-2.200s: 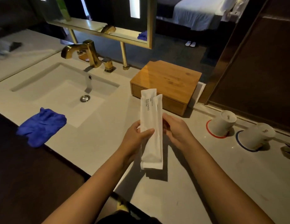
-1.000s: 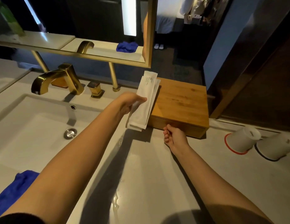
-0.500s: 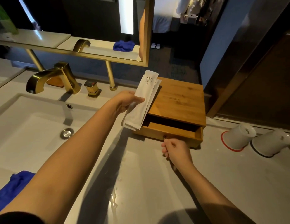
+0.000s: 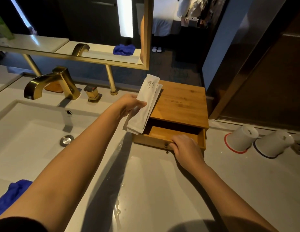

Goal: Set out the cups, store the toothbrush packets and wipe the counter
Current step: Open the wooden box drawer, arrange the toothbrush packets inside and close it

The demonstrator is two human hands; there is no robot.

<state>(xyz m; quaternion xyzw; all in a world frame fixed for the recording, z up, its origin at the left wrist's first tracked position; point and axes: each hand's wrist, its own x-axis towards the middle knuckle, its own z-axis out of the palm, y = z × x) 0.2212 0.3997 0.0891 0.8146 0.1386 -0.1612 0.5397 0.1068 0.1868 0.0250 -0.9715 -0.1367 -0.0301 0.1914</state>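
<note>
My left hand grips two white toothbrush packets, held tilted over the left front corner of a wooden box. The box's drawer stands pulled out toward me, its inside bare wood. My right hand rests on the drawer's front edge beside its small knob. Two white cups sit upside down to the right, one on a red-rimmed coaster, the other on a blue-rimmed coaster. A blue cloth lies at the counter's near left edge.
A white sink basin with a gold faucet fills the left side. A gold-framed mirror stands behind on posts. Water streaks mark the pale counter in front of the box. Dark wall panels rise at right.
My left hand carried the packets up to the box. My right hand pulled the drawer out, now wider than half a second ago, and rests on its front edge.
</note>
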